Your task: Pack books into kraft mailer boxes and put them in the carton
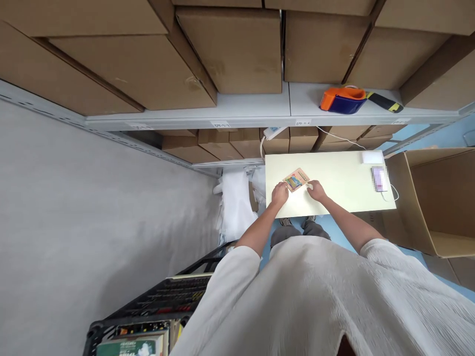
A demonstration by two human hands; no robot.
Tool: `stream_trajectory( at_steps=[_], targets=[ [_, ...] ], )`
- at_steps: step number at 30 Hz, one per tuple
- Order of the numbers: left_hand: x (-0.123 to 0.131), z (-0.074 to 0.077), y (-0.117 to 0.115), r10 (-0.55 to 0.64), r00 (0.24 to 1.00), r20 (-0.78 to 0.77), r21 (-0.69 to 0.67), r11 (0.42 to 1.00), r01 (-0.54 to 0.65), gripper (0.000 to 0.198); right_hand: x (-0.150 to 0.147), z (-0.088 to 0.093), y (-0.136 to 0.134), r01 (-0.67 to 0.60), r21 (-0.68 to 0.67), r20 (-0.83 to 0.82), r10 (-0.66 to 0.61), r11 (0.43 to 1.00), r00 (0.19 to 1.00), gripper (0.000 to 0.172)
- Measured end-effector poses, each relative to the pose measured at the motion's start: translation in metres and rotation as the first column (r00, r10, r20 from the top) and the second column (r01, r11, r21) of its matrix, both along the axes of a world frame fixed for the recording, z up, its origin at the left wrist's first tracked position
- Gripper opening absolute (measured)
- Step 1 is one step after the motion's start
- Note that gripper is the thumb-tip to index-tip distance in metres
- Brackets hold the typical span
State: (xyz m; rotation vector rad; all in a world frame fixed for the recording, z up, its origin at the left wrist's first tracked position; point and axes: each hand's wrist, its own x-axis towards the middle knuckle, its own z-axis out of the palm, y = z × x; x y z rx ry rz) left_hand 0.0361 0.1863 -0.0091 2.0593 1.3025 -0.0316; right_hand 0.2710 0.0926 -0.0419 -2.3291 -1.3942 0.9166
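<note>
A small orange book (296, 180) with a coloured picture on its cover lies at a slant on the pale yellow tabletop (334, 168). My left hand (280, 194) is closed at its lower left corner, fingers gripping the edge. At the book's right side my right hand (316, 190) is closed in a pinch. A small white piece (309, 186) shows at those fingertips; what it is I cannot make out.
On the table's right are a phone (379, 178) and a white block (372, 157). A large open carton (419, 198) stands beyond. Cardboard boxes (230, 49) fill the shelf, with an orange-and-blue tape dispenser (343, 100) and a cutter (385, 102). A black crate (159, 296) holds books.
</note>
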Motion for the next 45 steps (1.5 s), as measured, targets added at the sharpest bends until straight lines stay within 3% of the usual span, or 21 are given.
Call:
stream_trajectory(
  at_steps=[5, 9, 15, 18, 23, 28, 31, 35, 37, 41, 45],
  targets=[
    [0.011, -0.006, 0.019, -0.074, 0.997, -0.013, -0.025, 0.997, 0.074, 0.045, -0.010, -0.001, -0.005, 0.165, -0.081, -0.189, -0.178, 0.983, 0.966, 0.043],
    [0.022, -0.017, 0.027, -0.107, 0.994, 0.012, -0.050, 0.993, 0.107, 0.050, -0.027, -0.003, 0.002, 0.276, -0.129, -0.360, -0.305, 0.952, 0.882, 0.036],
    [0.027, -0.030, 0.030, -0.135, 0.990, -0.028, -0.054, 0.990, 0.133, 0.050, -0.045, -0.005, 0.005, 0.345, -0.193, -0.504, -0.395, 0.918, 0.768, 0.045],
    [0.022, -0.030, 0.017, -0.161, 0.985, -0.058, -0.096, 0.983, 0.155, 0.056, -0.046, -0.003, 0.008, 0.317, -0.143, -0.513, -0.344, 0.938, 0.787, 0.039],
    [0.017, -0.027, -0.026, -0.133, 0.985, -0.114, -0.126, 0.985, 0.118, 0.068, -0.049, -0.004, 0.012, 0.179, -0.012, -0.351, -0.172, 0.984, 0.921, 0.024],
    [0.015, -0.024, -0.040, -0.104, 0.990, -0.097, -0.120, 0.989, 0.092, 0.064, -0.055, -0.007, 0.007, 0.140, 0.047, -0.250, -0.124, 0.989, 0.960, 0.030],
    [0.014, -0.025, -0.034, -0.105, 0.993, -0.044, -0.105, 0.989, 0.100, 0.063, -0.056, -0.007, 0.007, 0.226, 0.009, -0.316, -0.212, 0.974, 0.925, 0.038],
    [0.014, -0.028, -0.030, -0.115, 0.993, -0.002, -0.152, 0.982, 0.113, 0.068, -0.057, -0.002, 0.011, 0.365, -0.076, -0.462, -0.357, 0.928, 0.812, 0.049],
    [0.014, -0.030, -0.031, -0.106, 0.994, 0.021, -0.159, 0.981, 0.108, 0.072, -0.058, 0.001, 0.014, 0.409, -0.105, -0.515, -0.401, 0.906, 0.757, 0.046],
    [0.010, -0.030, -0.032, -0.081, 0.995, 0.056, -0.176, 0.980, 0.089, 0.071, -0.056, 0.005, 0.021, 0.482, -0.154, -0.522, -0.485, 0.863, 0.702, 0.033],
    [0.008, -0.030, -0.031, -0.090, 0.988, 0.123, -0.168, 0.980, 0.110, 0.070, -0.051, 0.002, 0.026, 0.528, -0.212, -0.486, -0.557, 0.823, 0.673, 0.044]
  ],
)
